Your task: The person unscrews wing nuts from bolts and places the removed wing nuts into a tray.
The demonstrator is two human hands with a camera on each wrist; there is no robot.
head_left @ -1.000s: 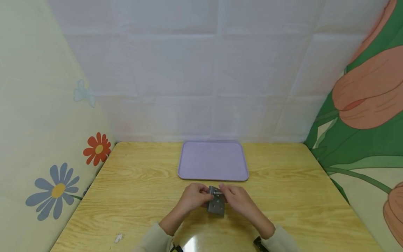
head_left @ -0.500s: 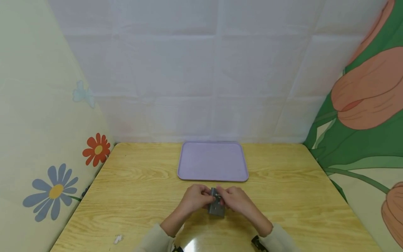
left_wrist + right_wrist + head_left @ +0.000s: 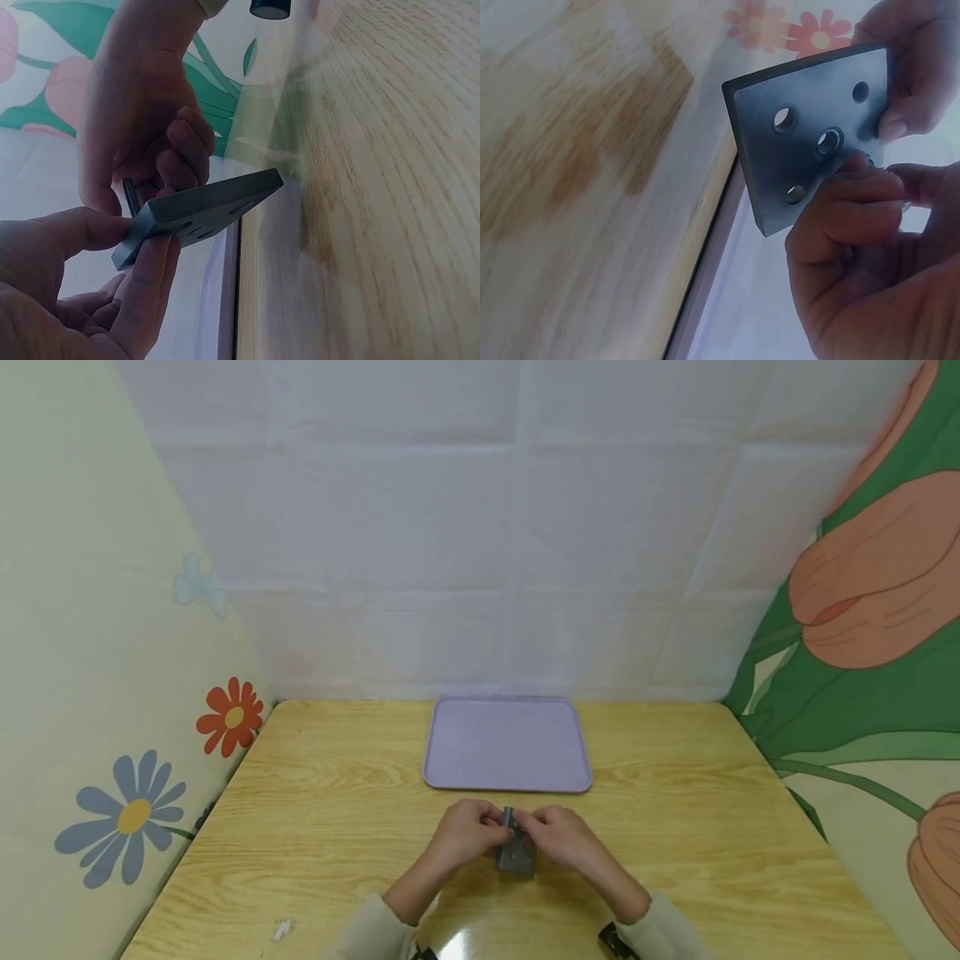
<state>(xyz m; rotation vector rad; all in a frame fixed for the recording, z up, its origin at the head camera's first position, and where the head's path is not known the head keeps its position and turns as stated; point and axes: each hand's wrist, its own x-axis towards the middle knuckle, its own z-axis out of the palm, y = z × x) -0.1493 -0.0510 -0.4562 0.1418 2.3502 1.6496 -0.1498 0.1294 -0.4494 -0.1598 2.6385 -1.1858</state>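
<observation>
A grey metal plate (image 3: 516,858) with several round holes is held up between both hands, just in front of the tray. My left hand (image 3: 467,831) pinches its corner, thumb on one face and fingers on the other, as the left wrist view shows. A threaded screw (image 3: 130,196) stands at that end of the plate. My right hand (image 3: 561,837) pinches the screw with thumb and curled forefinger; in the right wrist view those fingers cover the corner hole and most of the screw. The middle hole of the plate (image 3: 810,90) shows a thread inside.
A lilac tray (image 3: 508,743) lies at the back middle of the wooden table (image 3: 337,777). A small white scrap (image 3: 282,930) lies near the front left. White sheeting hangs behind, with flower-printed cloths at both sides.
The right hand has moved a little left, closer over the plate. The screw, visible a second ago between the fingers and the plate, is now mostly covered. The plate has tilted slightly.
</observation>
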